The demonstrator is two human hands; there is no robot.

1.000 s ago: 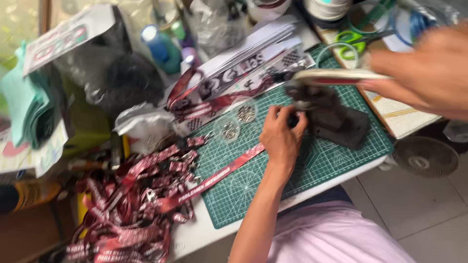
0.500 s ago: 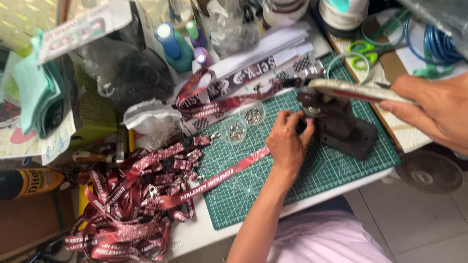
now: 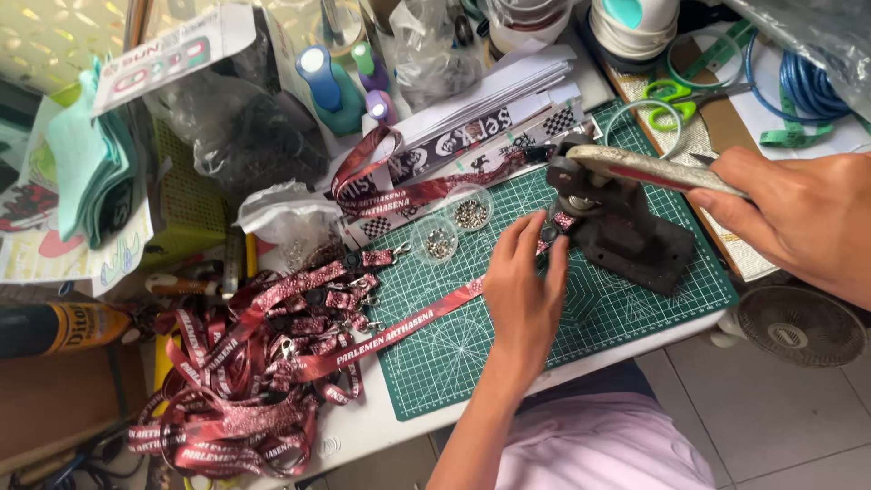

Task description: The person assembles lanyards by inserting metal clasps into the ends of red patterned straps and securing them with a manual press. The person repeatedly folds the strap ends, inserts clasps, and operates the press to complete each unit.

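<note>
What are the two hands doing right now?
Left hand: fingers pinch the red strap at the press.
Right hand: closed on the press lever.

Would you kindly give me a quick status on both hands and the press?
Right hand gripping press lever. Left hand holding red lanyard at hand press. Rivet cups beside it.

White label card (image 3: 172, 56), top left
</note>
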